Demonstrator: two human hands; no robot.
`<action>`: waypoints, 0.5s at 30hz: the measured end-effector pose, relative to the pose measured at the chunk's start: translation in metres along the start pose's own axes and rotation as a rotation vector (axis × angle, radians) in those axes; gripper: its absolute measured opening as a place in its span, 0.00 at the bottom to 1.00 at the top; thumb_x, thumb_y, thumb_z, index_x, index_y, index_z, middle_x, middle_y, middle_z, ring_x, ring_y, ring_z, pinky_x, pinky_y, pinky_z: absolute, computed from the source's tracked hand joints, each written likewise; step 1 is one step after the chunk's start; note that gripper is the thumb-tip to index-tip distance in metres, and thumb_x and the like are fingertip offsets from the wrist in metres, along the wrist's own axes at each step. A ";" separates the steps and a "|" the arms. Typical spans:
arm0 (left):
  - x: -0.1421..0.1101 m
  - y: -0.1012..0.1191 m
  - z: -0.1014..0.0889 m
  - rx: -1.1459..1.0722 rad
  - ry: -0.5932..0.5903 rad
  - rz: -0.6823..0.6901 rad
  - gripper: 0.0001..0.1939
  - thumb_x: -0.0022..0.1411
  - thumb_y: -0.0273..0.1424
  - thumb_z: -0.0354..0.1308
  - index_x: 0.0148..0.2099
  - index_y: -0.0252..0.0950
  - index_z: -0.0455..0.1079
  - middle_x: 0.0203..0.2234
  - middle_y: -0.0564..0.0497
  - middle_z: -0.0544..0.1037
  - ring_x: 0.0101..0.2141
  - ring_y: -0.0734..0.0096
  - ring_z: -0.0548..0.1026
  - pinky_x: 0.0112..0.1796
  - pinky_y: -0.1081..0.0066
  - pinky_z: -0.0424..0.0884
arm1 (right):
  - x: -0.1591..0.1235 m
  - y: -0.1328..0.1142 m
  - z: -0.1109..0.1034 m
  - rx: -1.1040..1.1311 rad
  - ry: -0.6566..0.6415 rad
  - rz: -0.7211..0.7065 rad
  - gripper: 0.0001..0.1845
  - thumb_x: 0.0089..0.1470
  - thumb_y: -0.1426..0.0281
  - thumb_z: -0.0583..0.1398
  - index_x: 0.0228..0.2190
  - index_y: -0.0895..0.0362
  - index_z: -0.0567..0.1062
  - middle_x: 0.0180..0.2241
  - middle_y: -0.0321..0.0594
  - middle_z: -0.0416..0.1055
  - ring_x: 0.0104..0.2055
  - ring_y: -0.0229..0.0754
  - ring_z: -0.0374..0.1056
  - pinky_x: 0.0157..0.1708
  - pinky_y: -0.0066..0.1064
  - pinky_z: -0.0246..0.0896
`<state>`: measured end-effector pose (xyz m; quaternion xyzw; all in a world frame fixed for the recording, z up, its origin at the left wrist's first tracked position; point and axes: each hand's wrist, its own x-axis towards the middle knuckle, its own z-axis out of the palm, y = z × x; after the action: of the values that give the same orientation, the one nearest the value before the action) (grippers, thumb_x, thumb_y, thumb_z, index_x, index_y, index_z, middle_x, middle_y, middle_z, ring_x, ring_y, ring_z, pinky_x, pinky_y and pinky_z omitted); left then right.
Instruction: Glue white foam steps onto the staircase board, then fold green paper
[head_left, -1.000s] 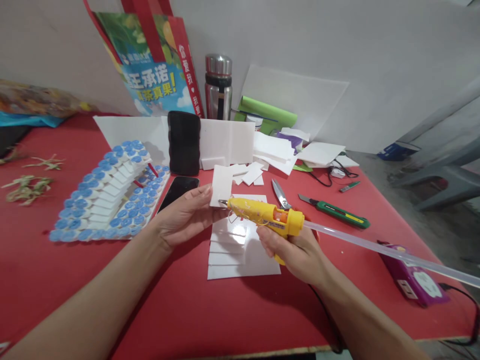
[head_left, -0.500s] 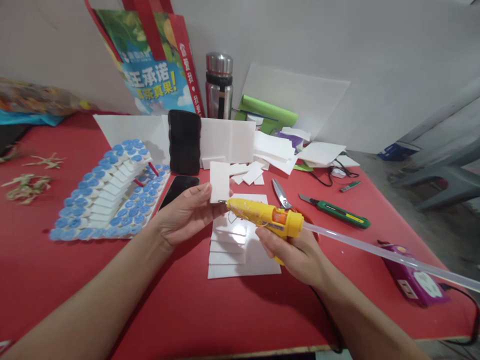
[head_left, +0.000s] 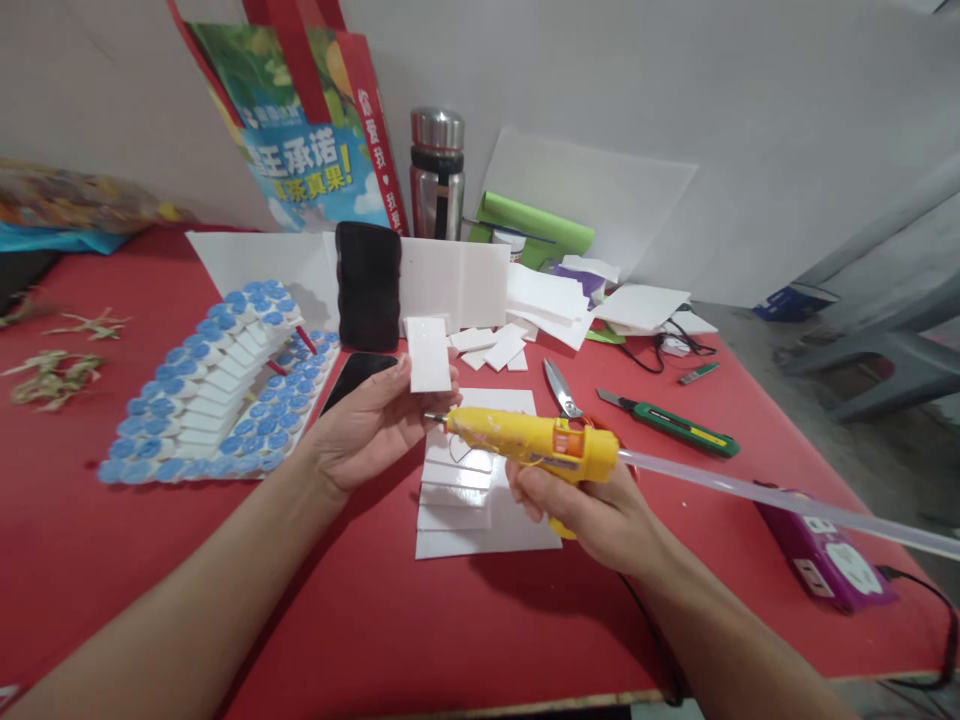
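Between the thumb and fingers of my left hand (head_left: pixel 367 430) is a small white rectangular foam board piece (head_left: pixel 430 356), held up with its face toward me. My right hand (head_left: pixel 581 505) is wrapped round the handle of a yellow hot glue gun (head_left: pixel 525 437). Its metal tip points left, just below the piece and near my left fingers. A long clear glue stick (head_left: pixel 750 493) sticks out of the back. Under the gun lies a white board (head_left: pixel 525 505) with several white strips (head_left: pixel 454 500) layered on it like steps.
A model with blue-topped pieces and white steps (head_left: pixel 217 390) stands left. Scissors (head_left: pixel 560 385), a green utility knife (head_left: pixel 682 425) and a purple power strip (head_left: pixel 829 560) lie right. Behind are white offcuts (head_left: pixel 502 345), a phone (head_left: pixel 364 372), a steel flask (head_left: pixel 437 170) and a bag (head_left: pixel 300 140).
The white piece has moved up and left and tilted a little. The glue gun's tip has come away from the piece's lower edge and dropped slightly below it.
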<state>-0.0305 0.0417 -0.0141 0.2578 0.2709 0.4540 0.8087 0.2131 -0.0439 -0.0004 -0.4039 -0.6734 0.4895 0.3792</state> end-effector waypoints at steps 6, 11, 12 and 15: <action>-0.001 -0.002 0.002 -0.109 0.000 -0.071 0.11 0.69 0.31 0.64 0.50 0.31 0.80 0.40 0.43 0.86 0.41 0.64 0.84 0.51 0.64 0.81 | -0.008 0.000 -0.020 0.152 0.201 0.032 0.18 0.67 0.53 0.60 0.37 0.54 0.79 0.38 0.44 0.78 0.27 0.40 0.67 0.26 0.35 0.63; -0.002 -0.003 0.000 -0.066 -0.052 -0.056 0.13 0.66 0.32 0.68 0.50 0.31 0.80 0.39 0.42 0.86 0.40 0.63 0.84 0.52 0.62 0.81 | -0.034 0.018 -0.065 -0.035 0.423 0.061 0.19 0.66 0.54 0.60 0.38 0.56 0.81 0.29 0.41 0.76 0.27 0.42 0.69 0.29 0.35 0.66; -0.002 -0.003 0.000 -0.051 -0.052 -0.039 0.13 0.65 0.32 0.70 0.49 0.31 0.81 0.39 0.43 0.86 0.40 0.63 0.84 0.51 0.62 0.81 | -0.040 0.024 -0.077 -0.091 0.489 0.075 0.19 0.66 0.53 0.61 0.39 0.56 0.81 0.29 0.41 0.76 0.29 0.43 0.70 0.31 0.36 0.67; -0.003 -0.002 0.002 -0.002 -0.030 0.007 0.15 0.59 0.33 0.75 0.46 0.31 0.82 0.38 0.43 0.86 0.40 0.62 0.84 0.48 0.64 0.83 | -0.060 0.039 -0.113 -0.268 0.668 0.169 0.21 0.60 0.50 0.65 0.36 0.57 0.82 0.31 0.42 0.76 0.32 0.45 0.72 0.32 0.35 0.67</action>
<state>-0.0296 0.0376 -0.0133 0.2647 0.2574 0.4534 0.8113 0.3457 -0.0509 -0.0186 -0.6419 -0.5346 0.2677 0.4801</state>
